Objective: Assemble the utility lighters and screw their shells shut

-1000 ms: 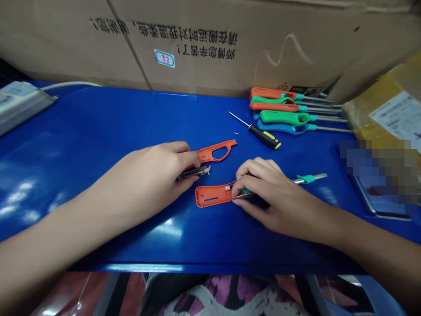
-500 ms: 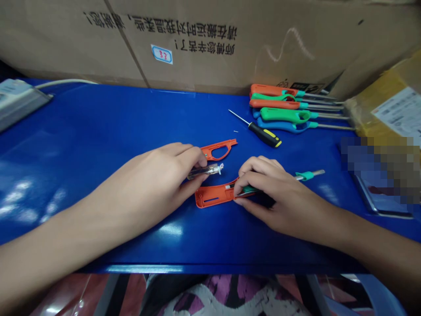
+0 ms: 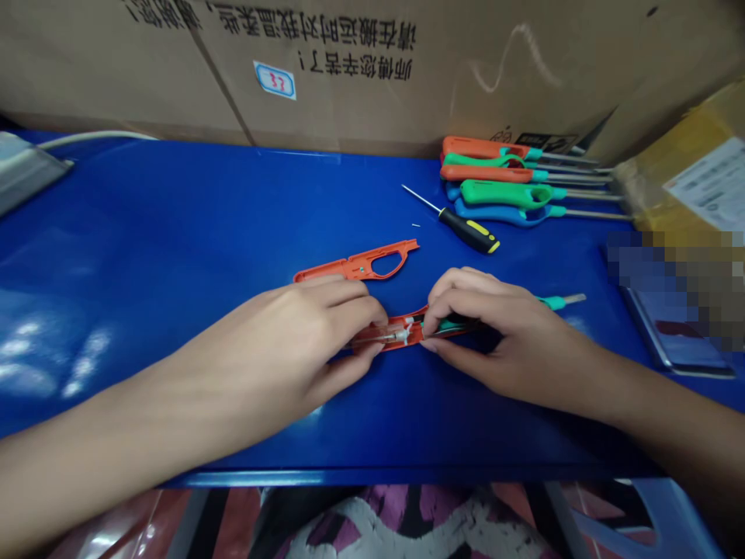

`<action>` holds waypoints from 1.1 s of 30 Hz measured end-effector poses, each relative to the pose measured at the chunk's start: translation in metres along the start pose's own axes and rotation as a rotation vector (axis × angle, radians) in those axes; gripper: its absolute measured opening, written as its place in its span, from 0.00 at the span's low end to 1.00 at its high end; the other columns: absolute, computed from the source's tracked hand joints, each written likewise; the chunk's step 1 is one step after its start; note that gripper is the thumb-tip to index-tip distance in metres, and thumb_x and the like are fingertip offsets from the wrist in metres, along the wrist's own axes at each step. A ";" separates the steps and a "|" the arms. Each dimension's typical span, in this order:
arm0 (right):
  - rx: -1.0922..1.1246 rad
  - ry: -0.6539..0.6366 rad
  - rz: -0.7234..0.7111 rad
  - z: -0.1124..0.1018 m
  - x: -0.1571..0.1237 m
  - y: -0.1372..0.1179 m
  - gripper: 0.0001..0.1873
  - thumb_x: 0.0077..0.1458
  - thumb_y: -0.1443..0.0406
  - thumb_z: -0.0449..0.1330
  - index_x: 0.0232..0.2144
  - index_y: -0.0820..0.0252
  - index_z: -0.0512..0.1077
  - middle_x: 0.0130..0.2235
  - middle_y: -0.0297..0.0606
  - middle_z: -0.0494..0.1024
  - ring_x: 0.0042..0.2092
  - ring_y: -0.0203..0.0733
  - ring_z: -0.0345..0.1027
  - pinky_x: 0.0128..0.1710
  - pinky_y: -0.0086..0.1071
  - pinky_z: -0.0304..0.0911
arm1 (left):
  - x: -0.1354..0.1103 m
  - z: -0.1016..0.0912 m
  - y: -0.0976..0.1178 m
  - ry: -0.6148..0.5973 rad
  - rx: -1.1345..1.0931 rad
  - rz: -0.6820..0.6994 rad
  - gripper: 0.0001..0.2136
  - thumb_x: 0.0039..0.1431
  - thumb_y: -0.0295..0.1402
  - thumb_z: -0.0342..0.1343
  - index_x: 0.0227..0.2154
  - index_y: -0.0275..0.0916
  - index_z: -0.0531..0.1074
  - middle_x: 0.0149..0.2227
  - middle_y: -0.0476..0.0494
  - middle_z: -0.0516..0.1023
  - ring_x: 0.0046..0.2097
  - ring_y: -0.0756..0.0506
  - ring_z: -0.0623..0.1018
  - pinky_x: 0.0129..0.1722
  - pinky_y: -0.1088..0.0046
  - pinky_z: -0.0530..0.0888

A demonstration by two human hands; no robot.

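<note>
My left hand is closed, thumb and fingers at a clear fuel tank with a white valve end. That tank lies in the open orange lighter half-shell. My right hand pinches the same half-shell farther right, where green and black inner parts show. Beyond my right hand a teal collar and metal tube stick out. The other orange half-shell lies on the table just behind my left fingers, inner side up. My fingers cover part of the tank and shell.
A black and yellow screwdriver lies behind my right hand, with a tiny pin near it. Several long-nosed lighters are piled at the back right. A phone, a taped parcel and a large carton border the blue table.
My left hand has moved right and down, bringing the clear fuel tank from above the table into the orange half-shell. My right hand still grips the shell. The rear half-shell is now more exposed.
</note>
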State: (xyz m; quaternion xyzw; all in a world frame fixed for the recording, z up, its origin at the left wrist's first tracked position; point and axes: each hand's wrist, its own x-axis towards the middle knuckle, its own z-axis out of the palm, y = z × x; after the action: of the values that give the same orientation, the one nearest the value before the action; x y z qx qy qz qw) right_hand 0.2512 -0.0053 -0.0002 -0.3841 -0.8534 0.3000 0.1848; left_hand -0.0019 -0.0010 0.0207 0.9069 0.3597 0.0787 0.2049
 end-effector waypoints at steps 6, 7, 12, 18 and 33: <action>-0.020 0.056 0.016 -0.005 0.000 0.000 0.06 0.57 0.72 0.62 0.34 0.55 0.74 0.36 0.32 0.78 0.40 0.38 0.71 0.42 0.33 0.63 | 0.003 0.007 -0.002 0.031 -0.012 0.046 0.05 0.67 0.30 0.55 0.42 0.38 0.74 0.39 0.47 0.77 0.40 0.45 0.78 0.38 0.67 0.74; -0.030 0.063 0.017 -0.005 0.000 -0.001 0.06 0.57 0.72 0.62 0.34 0.55 0.74 0.36 0.32 0.78 0.39 0.37 0.71 0.41 0.33 0.63 | 0.003 0.007 -0.002 0.027 -0.010 0.054 0.05 0.67 0.30 0.54 0.42 0.38 0.74 0.39 0.47 0.77 0.41 0.45 0.78 0.38 0.67 0.74; -0.045 0.049 0.044 -0.005 0.001 -0.001 0.08 0.57 0.72 0.61 0.36 0.53 0.75 0.36 0.31 0.79 0.38 0.37 0.71 0.40 0.33 0.65 | 0.002 0.005 -0.002 0.010 0.044 0.083 0.07 0.68 0.31 0.53 0.42 0.37 0.75 0.39 0.44 0.78 0.40 0.43 0.78 0.39 0.65 0.75; 0.013 0.007 0.017 -0.006 0.002 0.001 0.07 0.58 0.72 0.61 0.34 0.55 0.76 0.37 0.33 0.81 0.41 0.39 0.74 0.45 0.35 0.65 | 0.004 0.005 0.000 0.025 0.054 0.118 0.09 0.70 0.31 0.50 0.43 0.36 0.75 0.40 0.44 0.78 0.40 0.43 0.79 0.38 0.65 0.75; 0.016 0.015 -0.008 -0.007 0.001 0.002 0.06 0.61 0.69 0.62 0.36 0.53 0.79 0.38 0.35 0.83 0.41 0.41 0.75 0.44 0.38 0.67 | 0.005 0.011 0.001 0.026 0.030 0.148 0.11 0.72 0.33 0.49 0.43 0.37 0.75 0.40 0.43 0.77 0.41 0.44 0.78 0.39 0.64 0.76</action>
State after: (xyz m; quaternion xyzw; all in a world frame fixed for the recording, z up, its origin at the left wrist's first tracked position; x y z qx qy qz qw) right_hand 0.2552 -0.0008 0.0034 -0.3813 -0.8511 0.3031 0.1957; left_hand 0.0048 -0.0016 0.0115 0.9329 0.2952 0.1000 0.1803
